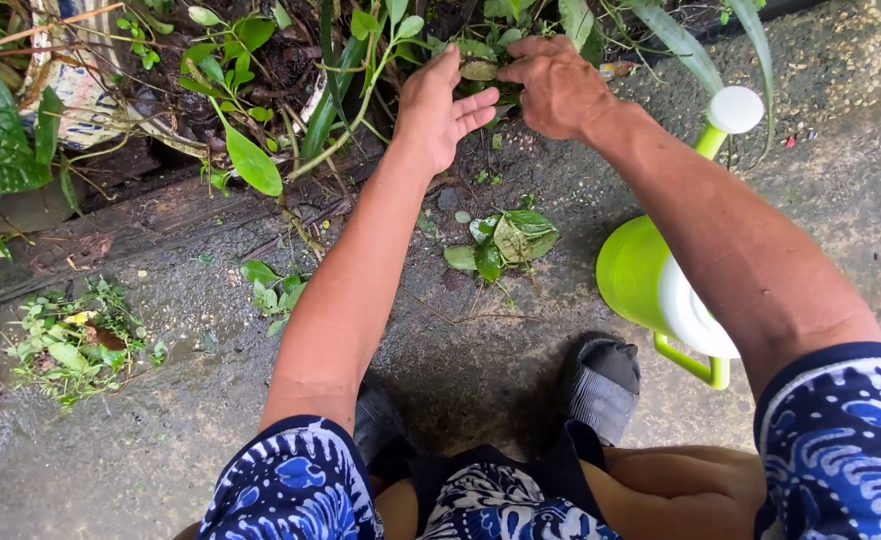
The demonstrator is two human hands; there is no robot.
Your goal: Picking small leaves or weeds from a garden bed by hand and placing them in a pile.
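Note:
My left hand (437, 110) reaches into a bed of green plants, fingers spread, palm toward a pale green leaf (480, 70). My right hand (555, 84) is curled over that same leaf, its fingers pinching at it. Both hands nearly touch each other among the stems (356, 110). A small heap of picked leaves (506, 238) lies on the wet ground just below my hands.
A lime-green and white watering can (661, 280) stands under my right forearm. A second pile of pulled weeds (76, 340) lies at left, a few leaves (273, 288) near it. My sandalled feet (599, 385) rest on wet concrete. A weathered wooden edging (131, 225) borders the bed.

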